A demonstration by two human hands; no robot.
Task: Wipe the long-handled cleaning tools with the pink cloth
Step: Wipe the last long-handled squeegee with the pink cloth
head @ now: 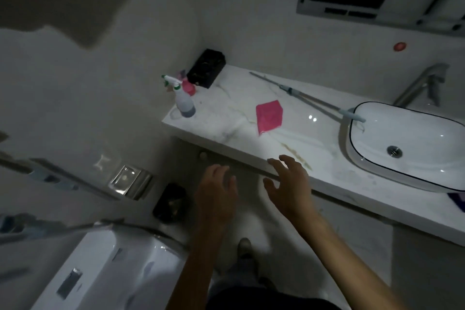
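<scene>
Pink cloth (269, 116) lies folded on the marble surface (221, 118), apart from both hands. Long-handled tool (308, 96) lies along the back, its blue end resting on the basin (352, 158) rim. Spray bottle (184, 102) holds dark liquid at its base. Left hand (216, 191) and right hand (289, 184): fingers spread, each grip holds nothing.

The marble counter (221, 118) is the landmark. Its bare middle stretch, around the pink cloth (269, 116), lies open from the front edge. At its far left end a spray bottle (184, 102), a small pink bottle (188, 86) and a black box (206, 68) crowd the corner against the wall. Along its back, a long-handled tool (307, 98) lies slantwise, one end over the rim of the basin (352, 158) that fills its right end.
</scene>
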